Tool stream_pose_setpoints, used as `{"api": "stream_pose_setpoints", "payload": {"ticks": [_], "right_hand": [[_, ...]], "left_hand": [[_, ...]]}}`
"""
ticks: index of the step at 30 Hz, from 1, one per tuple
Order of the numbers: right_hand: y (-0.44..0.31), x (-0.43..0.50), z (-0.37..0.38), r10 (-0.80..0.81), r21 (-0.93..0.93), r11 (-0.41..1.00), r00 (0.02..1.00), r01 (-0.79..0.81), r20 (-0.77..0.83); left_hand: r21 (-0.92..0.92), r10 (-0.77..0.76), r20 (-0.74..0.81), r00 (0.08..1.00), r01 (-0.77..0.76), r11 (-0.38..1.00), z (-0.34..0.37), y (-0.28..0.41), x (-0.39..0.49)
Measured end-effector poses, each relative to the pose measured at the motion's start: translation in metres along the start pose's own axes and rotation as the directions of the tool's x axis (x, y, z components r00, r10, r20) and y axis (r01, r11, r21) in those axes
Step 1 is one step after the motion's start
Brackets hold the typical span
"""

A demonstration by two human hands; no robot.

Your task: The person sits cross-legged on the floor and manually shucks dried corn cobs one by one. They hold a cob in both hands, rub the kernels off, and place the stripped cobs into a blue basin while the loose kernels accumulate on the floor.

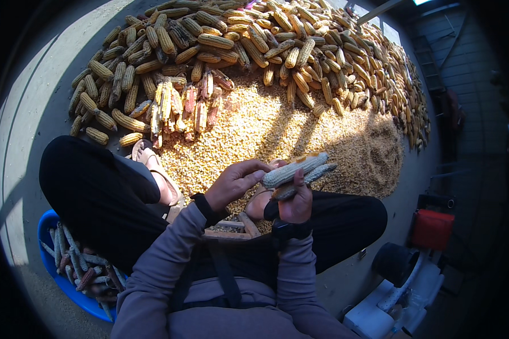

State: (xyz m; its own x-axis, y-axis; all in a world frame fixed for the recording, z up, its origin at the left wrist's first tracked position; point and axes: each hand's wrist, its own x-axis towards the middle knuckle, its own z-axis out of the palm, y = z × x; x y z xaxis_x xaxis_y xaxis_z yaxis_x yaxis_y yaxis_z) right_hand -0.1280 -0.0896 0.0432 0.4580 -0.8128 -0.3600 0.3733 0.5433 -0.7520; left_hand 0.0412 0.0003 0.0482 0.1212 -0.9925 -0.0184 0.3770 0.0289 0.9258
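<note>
My right hand (297,202) grips a bundle of corn cobs, thumb laid across them. Uppermost is a pale, mostly bare corn cob (295,170) with a few yellow kernels (311,156) along its far side. Pressed against it is a greyish stripped cob (321,173), and a darker cob end (284,192) shows below. My left hand (239,183) holds the pale cob's left end with thumb and fingers; its fingertips are partly hidden behind the cob. Under both hands spreads a layer of loose corn kernels (246,123).
A large heap of unshelled ears (254,42) curves across the far side. Partly shelled ears (165,106) lie left of the kernels. A blue basin (46,258) of stripped cobs (87,267) stands at lower left. A wooden frame (227,234) sits between my legs; a red box (432,229) is at right.
</note>
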Motion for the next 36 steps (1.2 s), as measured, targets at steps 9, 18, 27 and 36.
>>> {"api": "stream_pose_setpoints", "payload": {"ticks": [9, 18, 27, 36], "right_hand": [[-0.008, -0.006, 0.019, -0.016, -0.1, 0.995, 0.996, 0.025, 0.086], [-0.013, -0.016, 0.037, 0.001, -0.139, 0.99, 0.99, 0.018, 0.141], [-0.007, -0.027, 0.042, 0.115, -0.468, 0.883, 0.971, -0.004, 0.21], [-0.005, -0.035, 0.046, 0.133, -0.465, 0.885, 0.963, -0.009, 0.235]], "left_hand": [[0.414, 0.173, -0.07, 0.982, -0.129, 0.901, 0.01, 0.009, -0.003], [0.711, 0.338, -0.096, 0.936, -0.173, 0.681, 0.005, 0.024, -0.002], [0.799, 0.371, -0.105, 0.922, -0.144, 0.584, 0.008, 0.028, -0.006], [0.702, 0.35, -0.189, 0.918, -0.123, 0.701, 0.011, 0.018, -0.007]]}}
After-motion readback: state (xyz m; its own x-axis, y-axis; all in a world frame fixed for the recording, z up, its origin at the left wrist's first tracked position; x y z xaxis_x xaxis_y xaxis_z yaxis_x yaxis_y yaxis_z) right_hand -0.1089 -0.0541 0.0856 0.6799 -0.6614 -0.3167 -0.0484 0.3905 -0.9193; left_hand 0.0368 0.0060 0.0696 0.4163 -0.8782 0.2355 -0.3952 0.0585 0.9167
